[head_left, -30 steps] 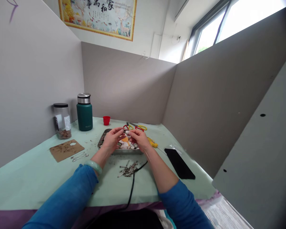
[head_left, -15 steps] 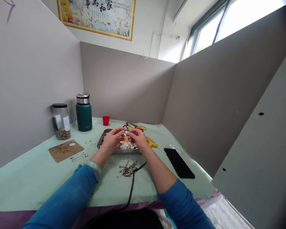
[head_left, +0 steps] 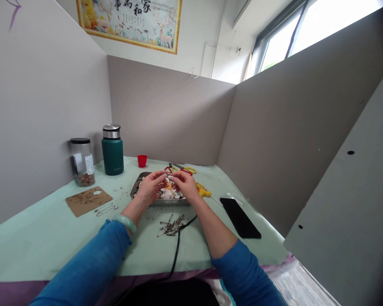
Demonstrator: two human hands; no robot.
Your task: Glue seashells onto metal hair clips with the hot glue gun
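Note:
My left hand point(head_left: 150, 186) and my right hand point(head_left: 185, 184) meet fingertip to fingertip above a metal tray point(head_left: 135, 188) filled with several small shells and pebbles. Both pinch one small white piece point(head_left: 169, 177) between them. Its exact shape is too small to make out. Both forearms wear blue sleeves, and a pale green bangle point(head_left: 125, 222) circles the left wrist. A heap of metal hair clips point(head_left: 172, 226) lies on the table just in front of the tray.
A green flask point(head_left: 112, 150), a clear jar point(head_left: 82, 162) and a red cup point(head_left: 142, 161) stand at the back left. Brown card point(head_left: 88, 200), scissors point(head_left: 182, 169), a yellow tool point(head_left: 203, 191), a black phone point(head_left: 240, 218) and a black cable point(head_left: 177, 248) lie around. Grey partitions enclose the table.

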